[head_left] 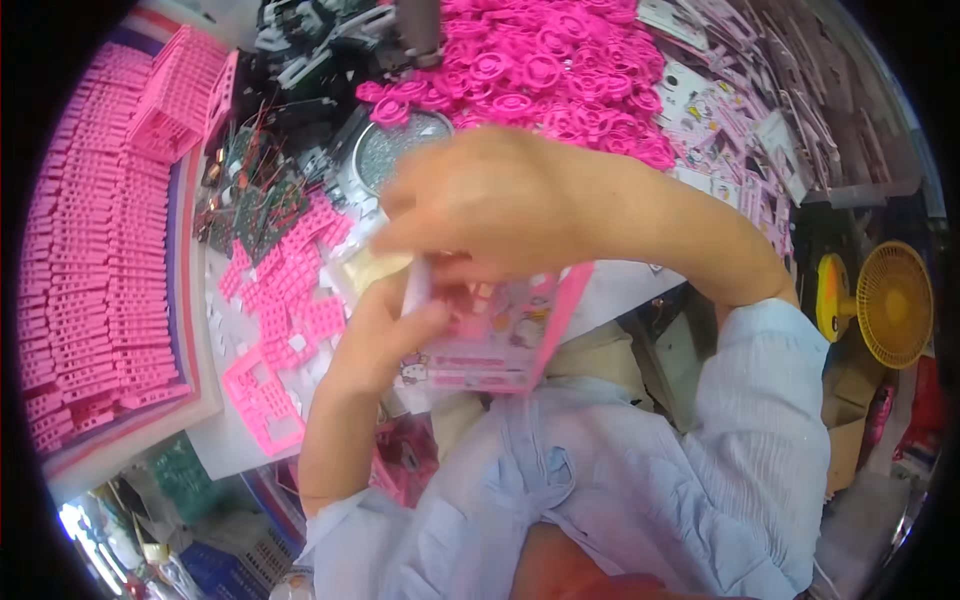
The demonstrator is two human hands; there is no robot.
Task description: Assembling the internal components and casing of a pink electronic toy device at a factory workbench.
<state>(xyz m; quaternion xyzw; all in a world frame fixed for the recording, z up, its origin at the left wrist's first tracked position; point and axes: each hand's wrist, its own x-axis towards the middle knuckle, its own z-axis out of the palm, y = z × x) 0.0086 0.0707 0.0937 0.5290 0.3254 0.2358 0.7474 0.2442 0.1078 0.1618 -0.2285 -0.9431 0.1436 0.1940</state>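
- Clamped the thumb and fingers of the left hand (375,335) on the left side of a pink-edged printed piece (500,365), likely for a steady hold under work from above.
- Had that piece just right of the left hand and below the right hand (480,205), close to the body, probably for clear sight and shared reach.
- Held the right hand bent down over the piece, blurred; could not tell whether closed on anything or loose.
- Had a round dish (357,165) of small glinting bits (398,140) just beyond the right hand, presumably for quick picking.
- Had pink button grids (285,275) near the left hand, on its left, apparently loose for easy grabbing.
- Had round pink parts (540,65) heaped beyond the right hand and stacked pink pieces (100,260) well left of the left hand, seemingly sorted by kind against mixing.
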